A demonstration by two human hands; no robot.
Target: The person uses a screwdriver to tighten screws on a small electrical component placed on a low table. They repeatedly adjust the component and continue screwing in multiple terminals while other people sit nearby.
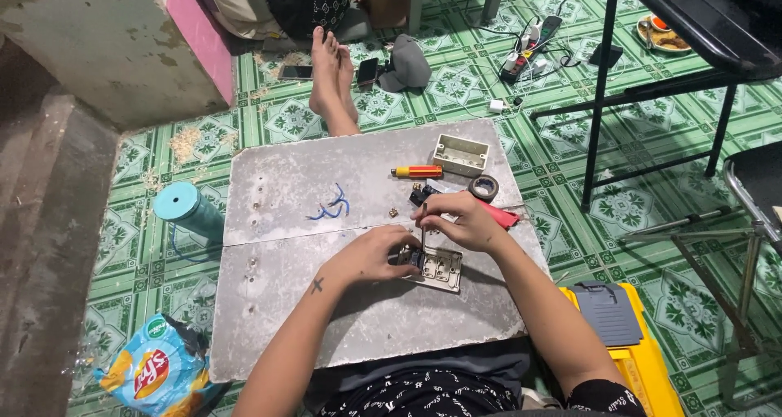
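Screwdriver (423, 231) stood upright in my right hand (460, 221), pinched firmly, its tip in the switch plate (436, 267) lying near the grey board's (285, 303) right edge. My left hand (371, 254) pressed that plate flat; steadiness, I judged, mattered most.

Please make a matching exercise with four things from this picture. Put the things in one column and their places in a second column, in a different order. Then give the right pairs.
Things:
1. screwdriver
2. tape roll
3. blue wire
4. snack bag

Places:
A. on the floor, near left of the board
B. in the right hand
C. on the board, left of both hands
D. on the board, just beyond the right hand

Pairs: 1-B, 2-D, 3-C, 4-A
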